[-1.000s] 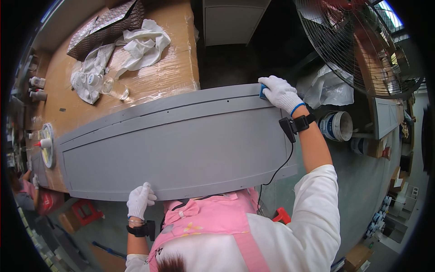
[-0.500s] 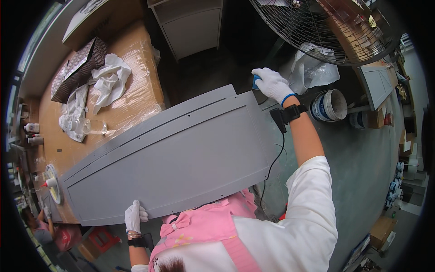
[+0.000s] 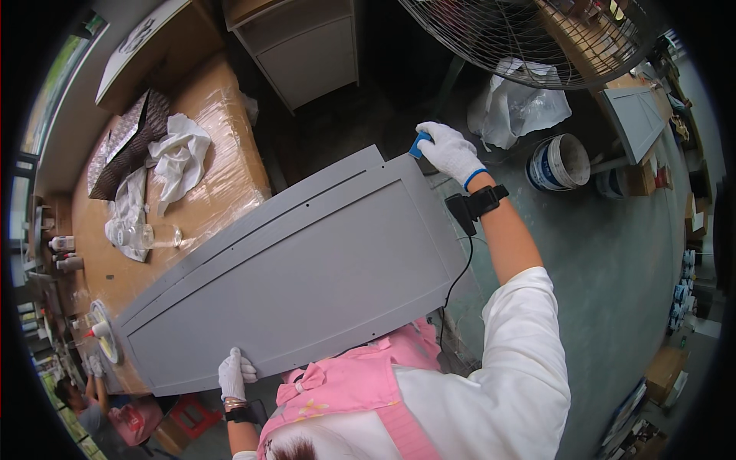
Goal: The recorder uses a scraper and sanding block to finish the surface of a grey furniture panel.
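A long grey framed panel (image 3: 307,276) lies slantwise in front of me, partly over the wrapped table. My gloved left hand (image 3: 235,374) is closed on its near edge, toward the left, fingers curled onto the top face. My gloved right hand (image 3: 451,152) pinches a small blue block (image 3: 418,144) at the panel's far right corner; whether the block touches the edge I cannot tell. A second grey board (image 3: 337,170) shows along the panel's far side. A black wrist device with a cable (image 3: 479,205) is strapped to my right wrist.
The film-wrapped table (image 3: 238,146) bears white cloths (image 3: 184,149), a glass jar (image 3: 162,236) and a red-tipped bottle (image 3: 100,329). At right are a large fan (image 3: 529,38), a plastic bag (image 3: 517,111) and a bucket (image 3: 558,162). Another person (image 3: 92,402) is at far left.
My right hand has moved slightly left with the blue block, in to the panel's far corner. My left hand stays on the near edge. The whole view has shifted a little.
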A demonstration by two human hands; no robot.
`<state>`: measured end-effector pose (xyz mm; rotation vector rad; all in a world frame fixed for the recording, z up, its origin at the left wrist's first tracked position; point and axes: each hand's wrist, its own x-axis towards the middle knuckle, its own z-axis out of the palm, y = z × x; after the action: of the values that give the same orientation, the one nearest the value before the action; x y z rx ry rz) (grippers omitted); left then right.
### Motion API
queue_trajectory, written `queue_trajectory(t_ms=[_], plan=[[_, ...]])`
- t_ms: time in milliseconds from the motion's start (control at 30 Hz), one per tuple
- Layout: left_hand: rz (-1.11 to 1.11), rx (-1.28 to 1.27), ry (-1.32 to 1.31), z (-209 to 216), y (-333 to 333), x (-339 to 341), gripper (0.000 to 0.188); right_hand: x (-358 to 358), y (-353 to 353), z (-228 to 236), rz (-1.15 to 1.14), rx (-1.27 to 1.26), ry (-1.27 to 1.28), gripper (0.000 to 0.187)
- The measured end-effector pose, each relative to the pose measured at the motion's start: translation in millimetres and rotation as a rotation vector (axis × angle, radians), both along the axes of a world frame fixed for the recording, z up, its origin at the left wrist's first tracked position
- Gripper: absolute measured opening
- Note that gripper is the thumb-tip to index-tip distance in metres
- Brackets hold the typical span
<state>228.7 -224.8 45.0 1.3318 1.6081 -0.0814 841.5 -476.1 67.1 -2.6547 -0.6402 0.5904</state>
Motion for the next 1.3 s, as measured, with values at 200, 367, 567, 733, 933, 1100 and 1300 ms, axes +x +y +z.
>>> queue_trajectory(t_ms=[200, 367, 567, 733, 933, 1100, 1300], plan=[[-0.010, -0.005, -0.005, 3, 0, 1, 0.054, -10, -1, 7, -0.072, 0.093, -0.122, 0.039], [-0.007, -0.011, -0.009, 0, 1, -2, 0.053, -13, -1, -2, 0.227, 0.136, -0.329, 0.035], [-0.013, -0.005, 0.007, 3, 0, 0, 0.053, -8, -5, -12, 0.192, 0.176, -0.385, 0.033], [-0.020, -0.016, -0.012, 5, 0, -1, 0.053, -17, -8, -11, 0.018, 0.193, -0.239, 0.035], [-0.043, -0.023, -0.014, 7, 3, 6, 0.053, -19, -19, -12, -0.107, 0.295, -0.077, 0.039], [-0.049, -0.041, 0.020, 3, 7, 7, 0.053, -25, -32, -10, -0.020, 0.234, -0.042, 0.041], [-0.045, -0.060, 0.000, 0, 10, 3, 0.053, -25, -29, -2, -0.106, 0.257, -0.007, 0.043]])
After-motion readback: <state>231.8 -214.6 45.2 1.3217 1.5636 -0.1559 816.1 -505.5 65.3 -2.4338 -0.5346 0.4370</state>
